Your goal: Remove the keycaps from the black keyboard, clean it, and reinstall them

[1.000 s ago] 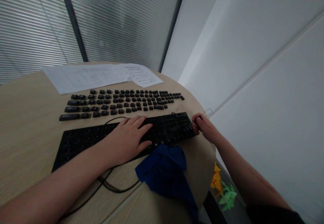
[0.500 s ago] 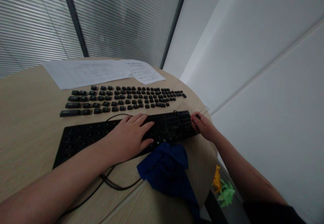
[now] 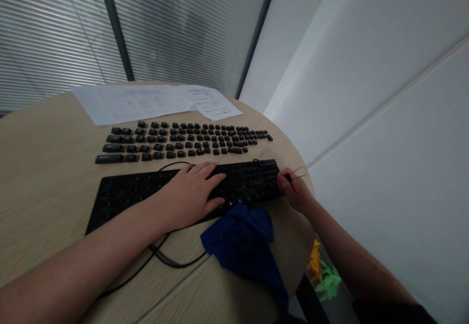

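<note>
A black keyboard [image 3: 252, 180] with most of its keycaps off lies across the table. My left hand [image 3: 194, 189] rests flat on its middle, fingers spread. At the keyboard's right end, my right hand [image 3: 295, 189] is closed around a wire keycap puller [image 3: 288, 178] with a dark handle; thin wires stick out to the right. Whether its other end touches the keyboard is hidden by my fingers. Loose black keycaps [image 3: 169, 147] stand in rows behind the keyboard. In front of it lies a crumpled blue cloth [image 3: 245, 246], touching the keyboard's near edge.
White printed sheets [image 3: 146, 101] lie at the table's back. A black cable [image 3: 176, 265] loops in front of the keyboard. The round wooden table [image 3: 36, 167] ends near a white wall [image 3: 384, 70] on the right. Below its edge are orange and green items [image 3: 328, 282].
My view has shifted slightly. The right hand has turned a little, and the puller's wires now point more to the right. My left hand stays on the keyboard.
</note>
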Demonstrator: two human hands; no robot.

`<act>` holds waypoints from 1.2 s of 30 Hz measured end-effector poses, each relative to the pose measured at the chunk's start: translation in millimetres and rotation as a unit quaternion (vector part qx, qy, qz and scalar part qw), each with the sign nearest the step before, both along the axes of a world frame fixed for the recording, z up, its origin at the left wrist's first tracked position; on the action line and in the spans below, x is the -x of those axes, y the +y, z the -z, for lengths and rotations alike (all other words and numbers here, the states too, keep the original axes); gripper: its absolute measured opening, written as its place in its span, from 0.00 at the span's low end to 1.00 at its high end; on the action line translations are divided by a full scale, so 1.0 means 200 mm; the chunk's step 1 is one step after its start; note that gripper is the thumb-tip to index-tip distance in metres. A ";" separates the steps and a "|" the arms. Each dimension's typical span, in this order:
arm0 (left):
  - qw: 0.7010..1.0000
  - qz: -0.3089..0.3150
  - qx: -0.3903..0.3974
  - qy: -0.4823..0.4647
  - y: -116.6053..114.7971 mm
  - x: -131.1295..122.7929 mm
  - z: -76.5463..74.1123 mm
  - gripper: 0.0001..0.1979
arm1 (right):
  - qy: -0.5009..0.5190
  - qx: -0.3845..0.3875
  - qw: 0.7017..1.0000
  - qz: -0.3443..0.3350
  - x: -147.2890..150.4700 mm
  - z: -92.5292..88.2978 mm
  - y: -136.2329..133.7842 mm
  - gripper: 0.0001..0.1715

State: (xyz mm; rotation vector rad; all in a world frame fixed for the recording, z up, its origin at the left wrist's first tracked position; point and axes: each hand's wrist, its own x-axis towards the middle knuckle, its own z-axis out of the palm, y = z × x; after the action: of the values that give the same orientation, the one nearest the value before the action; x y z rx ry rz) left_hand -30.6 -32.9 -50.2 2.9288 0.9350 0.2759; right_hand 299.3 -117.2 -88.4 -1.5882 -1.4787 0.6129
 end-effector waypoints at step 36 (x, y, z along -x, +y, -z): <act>0.955 0.216 -0.030 -0.201 -0.14 -0.05 -0.11 0.09 | 0.328 0.130 0.924 -0.148 0.47 -0.27 -0.04 0.15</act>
State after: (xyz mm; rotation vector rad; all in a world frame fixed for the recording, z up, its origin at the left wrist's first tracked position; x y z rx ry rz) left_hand -20.0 -59.9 -28.6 2.8571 0.2271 0.8371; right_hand 206.2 -125.7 -33.8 -1.1654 -1.1484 1.4108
